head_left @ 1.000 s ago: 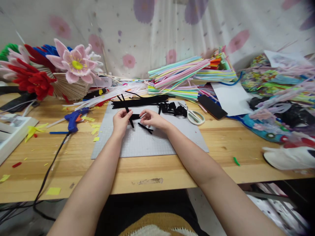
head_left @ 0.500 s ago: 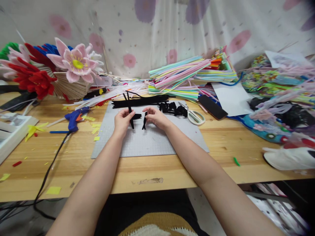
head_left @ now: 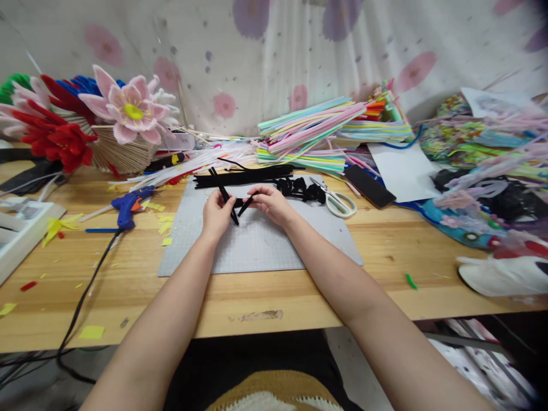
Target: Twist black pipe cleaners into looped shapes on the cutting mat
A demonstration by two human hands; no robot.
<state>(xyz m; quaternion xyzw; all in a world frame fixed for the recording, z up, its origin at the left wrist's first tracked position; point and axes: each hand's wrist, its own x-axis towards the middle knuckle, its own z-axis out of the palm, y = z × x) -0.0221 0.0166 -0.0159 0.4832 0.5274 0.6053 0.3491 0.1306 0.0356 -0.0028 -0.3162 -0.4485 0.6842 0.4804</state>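
My left hand [head_left: 218, 212] pinches black pipe cleaners [head_left: 222, 191], whose long ends stick up past the thumb and down below it. My right hand [head_left: 269, 204] closes on a short black pipe cleaner piece [head_left: 247, 204] that slants down to the left. The two black pieces come very close between the hands; whether they are joined I cannot tell. Both hands are over a grey cutting mat [head_left: 257, 251]. Behind them on the mat lie a bundle of straight black pipe cleaners [head_left: 248, 176] and a row of curled black pieces [head_left: 302, 189].
Scissors [head_left: 340, 204] lie at the mat's right edge, near a dark phone [head_left: 370, 186]. To the left are a blue glue gun [head_left: 126, 206] and yellow scraps [head_left: 166, 226]. Pastel pipe cleaners [head_left: 317, 128] are piled behind; pipe-cleaner flowers [head_left: 133, 111] stand at back left.
My left hand has tilted its black pipe cleaners to lean left at the top. The piece in my right hand has swung leftward, closing the gap between them.
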